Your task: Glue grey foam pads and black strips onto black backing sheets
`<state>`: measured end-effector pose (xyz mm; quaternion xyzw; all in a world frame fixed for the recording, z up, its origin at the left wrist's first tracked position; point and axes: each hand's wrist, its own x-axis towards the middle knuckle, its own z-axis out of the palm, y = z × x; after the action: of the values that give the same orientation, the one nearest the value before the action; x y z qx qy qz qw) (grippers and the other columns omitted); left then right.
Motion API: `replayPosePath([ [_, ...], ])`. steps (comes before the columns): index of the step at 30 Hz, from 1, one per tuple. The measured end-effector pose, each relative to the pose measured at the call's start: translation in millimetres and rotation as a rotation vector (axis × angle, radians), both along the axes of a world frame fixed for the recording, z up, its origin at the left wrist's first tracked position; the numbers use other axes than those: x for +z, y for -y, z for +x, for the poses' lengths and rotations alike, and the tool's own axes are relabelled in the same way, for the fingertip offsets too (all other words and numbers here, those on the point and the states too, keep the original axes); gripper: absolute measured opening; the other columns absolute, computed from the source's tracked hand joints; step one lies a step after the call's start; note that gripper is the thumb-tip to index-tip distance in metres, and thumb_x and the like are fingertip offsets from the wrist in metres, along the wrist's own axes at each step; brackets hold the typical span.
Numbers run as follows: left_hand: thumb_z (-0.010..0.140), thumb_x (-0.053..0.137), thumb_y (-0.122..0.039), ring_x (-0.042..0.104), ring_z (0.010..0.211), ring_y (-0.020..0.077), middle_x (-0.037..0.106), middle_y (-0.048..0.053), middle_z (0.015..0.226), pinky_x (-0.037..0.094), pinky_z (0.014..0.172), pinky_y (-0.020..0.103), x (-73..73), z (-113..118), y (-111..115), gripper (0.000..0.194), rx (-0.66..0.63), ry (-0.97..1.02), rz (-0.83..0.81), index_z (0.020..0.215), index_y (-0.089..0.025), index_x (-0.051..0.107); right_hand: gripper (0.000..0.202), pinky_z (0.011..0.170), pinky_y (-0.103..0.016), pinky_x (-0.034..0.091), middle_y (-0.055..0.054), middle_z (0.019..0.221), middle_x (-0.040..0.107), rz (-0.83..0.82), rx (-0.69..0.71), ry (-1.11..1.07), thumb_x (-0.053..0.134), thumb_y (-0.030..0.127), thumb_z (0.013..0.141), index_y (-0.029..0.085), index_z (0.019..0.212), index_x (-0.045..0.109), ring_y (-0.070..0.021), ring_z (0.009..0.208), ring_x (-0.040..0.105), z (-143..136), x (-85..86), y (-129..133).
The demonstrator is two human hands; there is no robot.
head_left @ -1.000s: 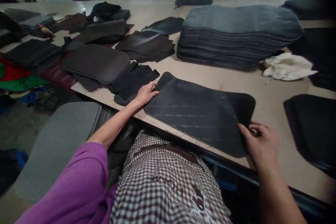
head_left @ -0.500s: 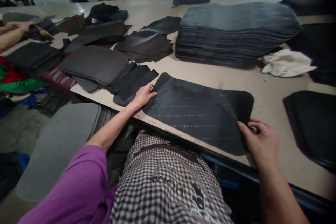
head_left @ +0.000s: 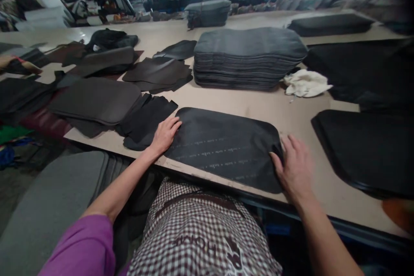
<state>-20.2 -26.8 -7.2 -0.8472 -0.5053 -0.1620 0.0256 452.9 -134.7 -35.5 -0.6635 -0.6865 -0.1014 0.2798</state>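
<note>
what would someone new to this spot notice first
Probably the tall stack of dark grey sheets toward the back of the table, with a crumpled cream cloth at its right. Nearer, both hands, left and right, touch opposite ends of a black printed sheet at the table's front edge.

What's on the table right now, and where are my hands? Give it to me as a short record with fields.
left hand: on the left end of the printed black panel
right hand: at the panel's right edge
behind panel: tall dark stack
beside stack: crumpled white cloth
far right: black pieces
</note>
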Motion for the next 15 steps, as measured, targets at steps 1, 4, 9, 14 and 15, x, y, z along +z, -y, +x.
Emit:
replayPosePath([
  [1,0.103,0.043,-0.014,0.044,0.150,0.0275,0.054,0.012,0.157,0.037,0.118,0.048,-2.1,0,-1,0.047,-0.025,-0.042,-0.019,0.147,-0.024,0.057,0.047,0.122,-0.056,0.031,-0.017,0.159,0.050,-0.019,0.036,0.022,0.045,0.043,0.108,0.019,0.148,0.053,-0.0340,0.150,0.041,-1,-1.9,0],
  [4,0.102,0.038,-0.011,0.048,0.147,0.0278,0.058,0.011,0.154,0.036,0.118,0.050,-5.7,-2,-3,0.048,-0.041,-0.094,-0.058,0.144,-0.024,0.061,0.037,0.120,-0.059,0.032,-0.012,0.144,0.065,-0.043,0.103,0.009,0.038,0.035,0.110,0.022,0.134,0.064,-0.0319,0.137,0.057,4,-13.6,-3],
  [9,0.101,0.040,-0.015,0.053,0.142,0.0272,0.061,0.012,0.149,0.042,0.114,0.050,0.5,-3,-9,0.040,0.004,0.047,-0.100,0.128,-0.022,0.068,0.037,0.118,-0.057,0.037,-0.011,0.146,0.064,-0.138,0.165,-0.160,0.038,0.036,0.109,0.024,0.128,0.066,-0.0303,0.137,0.057,23,-16.9,-7],
  [14,0.107,0.039,-0.036,0.053,0.142,0.0258,0.059,0.012,0.151,0.042,0.119,0.047,13.9,23,-32,0.037,0.012,0.214,-0.074,0.130,-0.023,0.065,0.045,0.120,-0.055,0.039,-0.021,0.153,0.053,-0.135,0.011,-0.211,0.033,0.040,0.108,0.016,0.130,0.063,-0.0312,0.147,0.046,16,16.3,-24],
  [15,0.107,0.039,-0.042,0.050,0.146,0.0255,0.056,0.012,0.155,0.040,0.121,0.047,15.7,34,-37,0.043,-0.021,0.204,-0.083,0.139,-0.022,0.060,0.049,0.122,-0.055,0.036,-0.022,0.157,0.049,-0.147,-0.001,-0.161,0.032,0.042,0.108,0.013,0.136,0.060,-0.0318,0.151,0.041,10,22.3,-32],
])
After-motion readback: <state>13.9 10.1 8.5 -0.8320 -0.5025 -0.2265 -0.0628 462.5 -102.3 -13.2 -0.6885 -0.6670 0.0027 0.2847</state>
